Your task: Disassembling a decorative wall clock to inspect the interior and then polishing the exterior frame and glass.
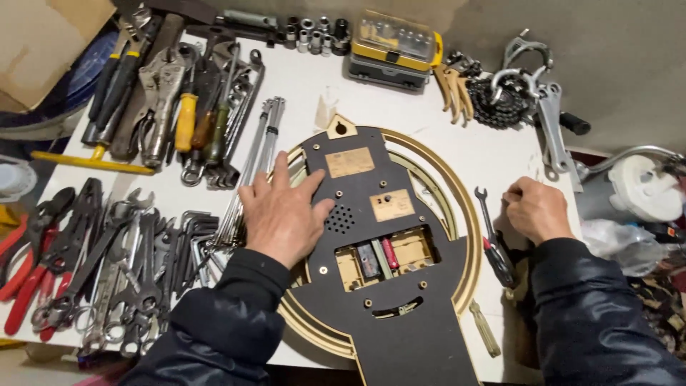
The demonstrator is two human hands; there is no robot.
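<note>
Only one view exists, from the camera on my head. It looks steeply down and forward over the white counter [493,157] from close range, near enough that my dark sleeves fill the bottom edge. My left hand [282,214] sits just left of centre and my right hand [536,209] right of centre. The clock back panel [379,236] lies in the middle and runs off the near edge. The far counter edge meets a grey wall at the top. Rows of tools [114,250] reach the left edge; floor clutter shows at right.
</note>
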